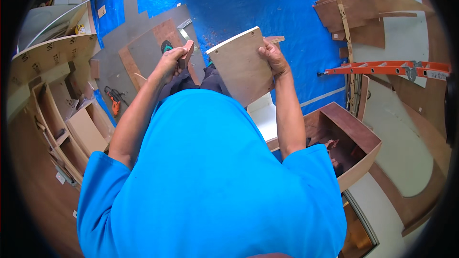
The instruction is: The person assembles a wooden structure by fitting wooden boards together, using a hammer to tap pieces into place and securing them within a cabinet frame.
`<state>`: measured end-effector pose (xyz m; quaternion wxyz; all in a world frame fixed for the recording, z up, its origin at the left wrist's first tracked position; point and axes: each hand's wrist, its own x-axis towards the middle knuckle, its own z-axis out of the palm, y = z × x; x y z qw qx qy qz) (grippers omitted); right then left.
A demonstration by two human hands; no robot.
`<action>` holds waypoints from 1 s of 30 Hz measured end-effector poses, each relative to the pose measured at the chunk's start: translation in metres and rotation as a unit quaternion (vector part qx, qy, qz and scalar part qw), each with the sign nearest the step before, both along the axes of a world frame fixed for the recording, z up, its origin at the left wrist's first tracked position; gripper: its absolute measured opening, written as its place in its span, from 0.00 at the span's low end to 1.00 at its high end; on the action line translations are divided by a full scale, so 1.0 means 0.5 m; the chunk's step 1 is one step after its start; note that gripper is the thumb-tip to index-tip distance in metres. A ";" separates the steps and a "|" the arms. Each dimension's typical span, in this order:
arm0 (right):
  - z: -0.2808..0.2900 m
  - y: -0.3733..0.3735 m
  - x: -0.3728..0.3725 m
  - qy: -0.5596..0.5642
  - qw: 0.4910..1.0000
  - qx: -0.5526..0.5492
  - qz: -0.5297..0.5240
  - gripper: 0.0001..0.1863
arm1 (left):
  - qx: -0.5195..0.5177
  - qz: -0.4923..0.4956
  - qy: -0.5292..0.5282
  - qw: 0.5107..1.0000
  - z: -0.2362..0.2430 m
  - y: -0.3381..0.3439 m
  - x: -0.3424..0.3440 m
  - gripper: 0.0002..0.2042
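Observation:
In my left hand (pixel 175 59), fingers closed around it, is a small pinkish-brown wood block (pixel 188 51), out in front of my left thigh. My right hand (pixel 273 58) grips the right edge of a pale plywood board (pixel 237 65) with a white edge along its top and small holes near two corners. Another strip of wood (pixel 276 39) shows behind that board's upper right. The block and board are apart. Under the board, a white-faced piece (pixel 262 117) is partly visible.
Blue tarp (pixel 304 14) covers the floor, with grey sheeting (pixel 110 43) at left and an orange power tool (pixel 115 107). Wooden boxes (pixel 88 129) line the left. An open brown box (pixel 363 157), orange ladder (pixel 387 67) and leaning panels (pixel 401 28) stand at right.

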<state>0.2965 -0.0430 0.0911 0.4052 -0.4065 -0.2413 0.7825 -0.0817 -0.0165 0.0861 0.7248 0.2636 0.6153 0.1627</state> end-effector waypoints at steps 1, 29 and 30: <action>0.000 0.001 -0.001 -0.008 1.000 0.002 0.001 0.31 | -0.002 -0.002 0.004 1.000 0.003 -0.002 0.002 0.15; -0.129 -0.013 -0.055 -0.045 0.991 -0.115 0.050 0.26 | -0.035 0.198 -0.405 0.892 0.044 -0.009 0.039 0.22; -0.145 -0.014 -0.055 -0.069 0.990 -0.095 0.075 0.27 | -0.036 0.200 -0.404 0.892 0.049 -0.010 0.044 0.22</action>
